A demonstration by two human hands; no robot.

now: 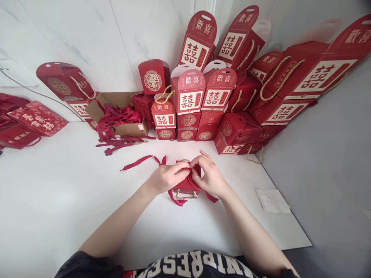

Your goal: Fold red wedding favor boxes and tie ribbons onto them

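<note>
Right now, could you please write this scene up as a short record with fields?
Left hand: the left hand is at the top of the small red box; its exact grip is unclear
Right hand: the right hand is at the same top, facing the left
Ribbon: red ribbon ends trail on both sides of the box
Surface: white table
Behind: stacked red boxes; open cardboard box heaped with red ribbons
Right side: white sheet lying flat
</note>
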